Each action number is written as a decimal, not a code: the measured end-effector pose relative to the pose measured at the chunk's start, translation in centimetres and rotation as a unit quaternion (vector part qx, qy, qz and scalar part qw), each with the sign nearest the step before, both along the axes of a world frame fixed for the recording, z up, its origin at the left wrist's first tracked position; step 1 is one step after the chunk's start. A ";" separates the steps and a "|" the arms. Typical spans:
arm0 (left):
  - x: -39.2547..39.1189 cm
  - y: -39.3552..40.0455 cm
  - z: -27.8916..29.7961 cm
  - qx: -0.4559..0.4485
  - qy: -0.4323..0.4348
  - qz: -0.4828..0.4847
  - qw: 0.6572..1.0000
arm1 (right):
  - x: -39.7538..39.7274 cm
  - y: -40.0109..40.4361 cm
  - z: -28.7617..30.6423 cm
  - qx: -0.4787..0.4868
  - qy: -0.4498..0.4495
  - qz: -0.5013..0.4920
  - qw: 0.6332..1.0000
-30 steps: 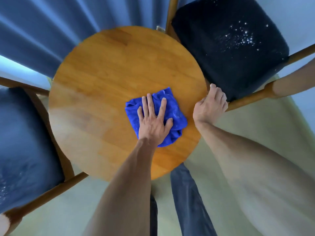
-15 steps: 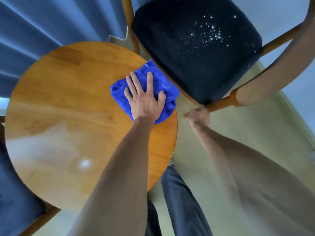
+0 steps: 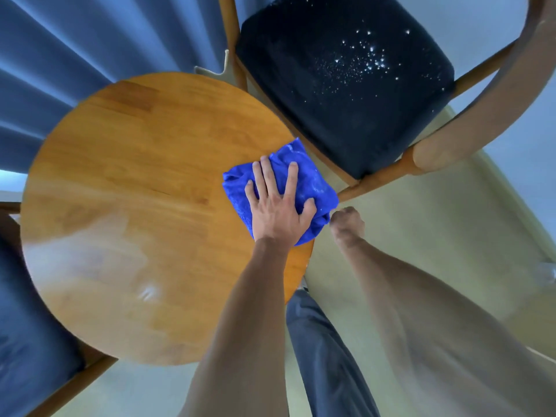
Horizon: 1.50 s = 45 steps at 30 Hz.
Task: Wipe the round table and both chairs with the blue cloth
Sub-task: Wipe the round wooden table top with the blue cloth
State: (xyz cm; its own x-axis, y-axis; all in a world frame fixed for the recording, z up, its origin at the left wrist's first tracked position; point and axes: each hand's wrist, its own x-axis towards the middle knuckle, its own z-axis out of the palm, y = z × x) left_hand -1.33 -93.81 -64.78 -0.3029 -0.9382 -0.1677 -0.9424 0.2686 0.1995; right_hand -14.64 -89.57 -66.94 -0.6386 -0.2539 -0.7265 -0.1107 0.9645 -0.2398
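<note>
Blue pleated curtain point(image 3: 75, 46) hanging across the upper left, folds running diagonally. Pale yellowish floor point(image 3: 436, 230) at right and along the bottom. Person's leg in grey trousers point(image 3: 325, 356) at lower centre. Pale wall point(image 3: 481, 13) at upper right.

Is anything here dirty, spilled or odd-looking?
Yes: the dark seat of the chair beside the round table is sprinkled with small white specks, like crumbs or droplets. The left hand presses the blue cloth at the table's edge.
</note>
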 end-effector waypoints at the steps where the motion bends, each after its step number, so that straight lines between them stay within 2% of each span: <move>1: 0.3 1.0 0.0 0.002 -0.002 -0.021 1.000 | 0.3 0.9 -0.2 0.001 0.004 -0.005 1.000; 8: 2.6 7.1 0.5 0.032 -0.015 -0.096 0.995 | 2.5 6.0 0.6 -0.058 0.043 -0.029 0.997; 10: 4.1 9.1 0.6 0.035 -0.010 -0.106 0.994 | 3.9 7.6 1.0 -0.057 0.052 -0.081 0.994; 13: 6.1 11.9 0.5 0.045 -0.009 -0.122 0.991 | 4.9 9.4 1.0 -0.075 0.072 -0.213 0.972; 14: 6.9 12.8 0.6 0.048 -0.011 -0.128 0.991 | 5.4 10.0 1.3 -0.085 0.082 -0.223 0.968; 16: 8.6 14.2 0.8 0.050 -0.011 -0.136 0.989 | 6.4 11.1 1.9 -0.100 0.086 -0.184 0.974; 18: 10.5 15.6 0.9 0.048 -0.003 -0.135 0.990 | 7.8 11.6 3.0 -0.104 0.129 -0.139 0.976; 22: 14.2 17.7 1.4 0.054 0.033 -0.089 0.994 | 10.7 11.3 3.6 -0.128 0.181 -0.092 0.971; 27: 21.0 19.3 1.7 0.048 0.028 0.052 0.997 | 16.9 8.7 4.7 -0.172 0.211 0.026 0.962; 30: 24.3 19.1 1.5 0.047 -0.006 0.154 0.987 | 20.1 7.3 4.4 -0.132 0.239 0.105 0.956; 32: 26.4 18.4 1.4 0.044 -0.011 0.214 0.976 | 22.3 6.7 3.9 -0.136 0.280 0.208 0.927; 36: 29.7 16.1 0.9 0.045 -0.001 0.265 0.963 | 27.4 6.1 2.1 -0.194 0.266 0.483 0.811; 38: 31.2 14.7 0.6 0.044 0.002 0.290 0.956 | 30.1 5.3 1.6 -0.205 0.254 0.517 0.791; 45: 35.4 8.8 -0.1 0.032 -0.011 0.323 0.946 | 33.0 -1.0 0.9 -0.224 0.263 0.527 0.776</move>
State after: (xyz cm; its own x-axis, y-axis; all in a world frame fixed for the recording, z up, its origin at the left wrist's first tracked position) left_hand 34.09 -85.00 -64.87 0.3334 -0.9140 -0.2310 -0.9101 -0.3760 0.1741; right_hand 18.37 -90.58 -66.06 -0.0835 -0.9888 -0.1235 -0.9784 0.1049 -0.1783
